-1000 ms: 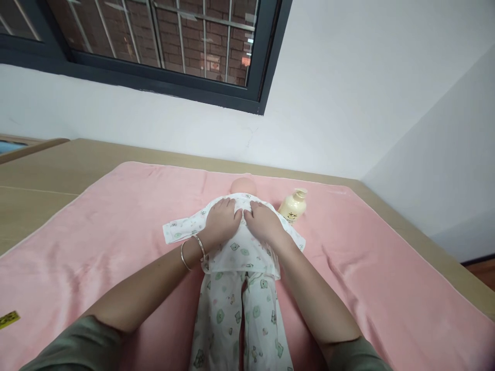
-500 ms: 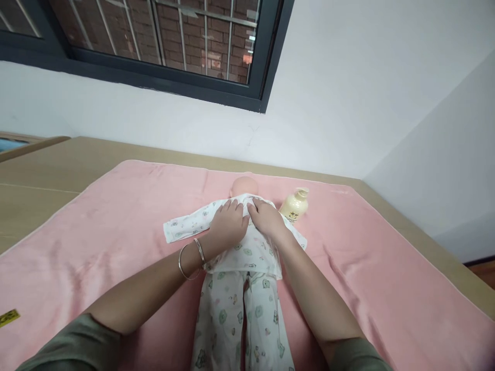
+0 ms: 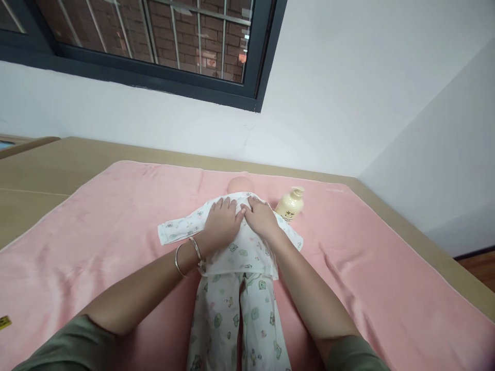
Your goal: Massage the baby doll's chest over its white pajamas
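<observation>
A baby doll lies on a pink blanket, its bald head (image 3: pixel 240 184) pointing away from me. It is dressed in a white printed top (image 3: pixel 243 252) and matching trousers (image 3: pixel 220 314). My left hand (image 3: pixel 222 221) rests flat on the upper left of the top, fingers stretched out, with two bangles at the wrist. Beside it my right hand (image 3: pixel 261 216) lies on the upper right of the top with its fingers extended. The thumbs come close together at the middle. The doll's arms are covered by the sleeves, and its face does not show.
A pale yellow pump bottle (image 3: pixel 291 203) stands right of the doll's shoulder. The pink blanket (image 3: pixel 116 216) covers most of the wooden surface (image 3: pixel 88 152), which meets a white wall. A dark-framed window (image 3: pixel 255 98) is above. A small yellow label (image 3: pixel 4 322) lies at far left.
My left hand has shifted slightly outward to the left across the top, its fingers a little straighter. The whole view has moved a little, so everything appears slightly further left.
</observation>
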Available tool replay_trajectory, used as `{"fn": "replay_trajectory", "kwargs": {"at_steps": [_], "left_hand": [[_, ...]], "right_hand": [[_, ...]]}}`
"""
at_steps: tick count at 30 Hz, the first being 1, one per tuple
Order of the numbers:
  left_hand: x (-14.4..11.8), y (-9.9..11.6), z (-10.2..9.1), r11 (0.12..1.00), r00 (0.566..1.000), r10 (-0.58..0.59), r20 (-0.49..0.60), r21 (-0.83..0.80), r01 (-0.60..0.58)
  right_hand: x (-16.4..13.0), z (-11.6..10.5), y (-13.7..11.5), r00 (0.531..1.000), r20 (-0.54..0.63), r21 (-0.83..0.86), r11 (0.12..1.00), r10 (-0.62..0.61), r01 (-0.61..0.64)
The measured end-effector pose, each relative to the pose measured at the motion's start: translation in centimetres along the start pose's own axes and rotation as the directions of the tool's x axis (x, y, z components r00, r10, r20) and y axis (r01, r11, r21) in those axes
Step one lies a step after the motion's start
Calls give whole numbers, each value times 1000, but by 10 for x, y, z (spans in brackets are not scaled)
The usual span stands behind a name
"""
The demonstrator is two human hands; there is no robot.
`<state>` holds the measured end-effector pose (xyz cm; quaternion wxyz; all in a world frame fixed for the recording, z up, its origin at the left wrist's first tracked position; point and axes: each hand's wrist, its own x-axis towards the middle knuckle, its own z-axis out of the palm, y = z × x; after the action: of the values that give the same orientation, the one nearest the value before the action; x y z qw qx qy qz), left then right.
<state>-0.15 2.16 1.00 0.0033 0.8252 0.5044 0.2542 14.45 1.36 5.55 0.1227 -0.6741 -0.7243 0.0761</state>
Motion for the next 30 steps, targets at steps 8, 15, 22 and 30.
{"fn": "replay_trajectory", "kwargs": {"at_steps": [8,15,22,30], "left_hand": [[12,-11,-3,987,997,55,50,-155,-47],[21,-22,3,989,998,15,65,-150,-5],[-6,4,7,995,997,69,-39,-67,-72],[20,-22,7,984,999,-12,45,-179,20]], "right_hand": [[-11,0,-14,999,4,-88,995,-36,36],[-21,1,-22,996,17,-98,991,-92,93],[9,-5,14,998,52,118,992,29,-35],[-26,9,-30,992,-14,-185,976,-122,117]]}}
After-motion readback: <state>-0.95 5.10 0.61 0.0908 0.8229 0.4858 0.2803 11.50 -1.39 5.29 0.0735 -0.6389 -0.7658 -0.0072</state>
